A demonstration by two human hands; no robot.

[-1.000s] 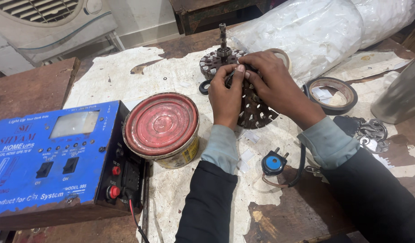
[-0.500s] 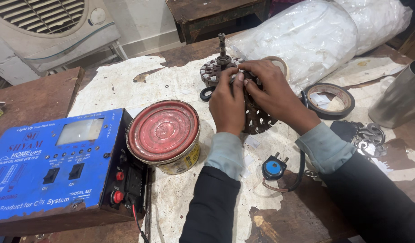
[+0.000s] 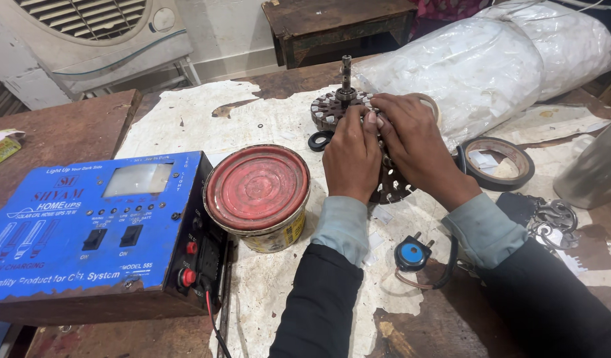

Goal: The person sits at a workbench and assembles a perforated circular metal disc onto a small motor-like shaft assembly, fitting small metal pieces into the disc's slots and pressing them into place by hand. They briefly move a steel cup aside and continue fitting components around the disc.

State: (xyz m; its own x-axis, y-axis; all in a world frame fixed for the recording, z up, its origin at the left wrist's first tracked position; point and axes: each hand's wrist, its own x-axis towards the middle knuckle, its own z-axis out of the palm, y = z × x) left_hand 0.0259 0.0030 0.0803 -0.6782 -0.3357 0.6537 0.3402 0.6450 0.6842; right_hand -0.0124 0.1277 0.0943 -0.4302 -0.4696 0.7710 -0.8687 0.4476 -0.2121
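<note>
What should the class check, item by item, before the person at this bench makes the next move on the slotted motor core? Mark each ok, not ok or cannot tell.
1. Both hands on the work: left hand and right hand rest on the motor core. Ok.
2. Core flat on the paper-covered bench, shaft upright. Ok.
3. Red-lidded tin apart from the left wrist. Ok.
4. Blue plug and its cord lie between the forearms, close to the sleeves. Not ok.
5. Tape roll apart from the right hand. Ok.
6. What the fingertips press into the slots: hidden. Cannot tell.
</note>
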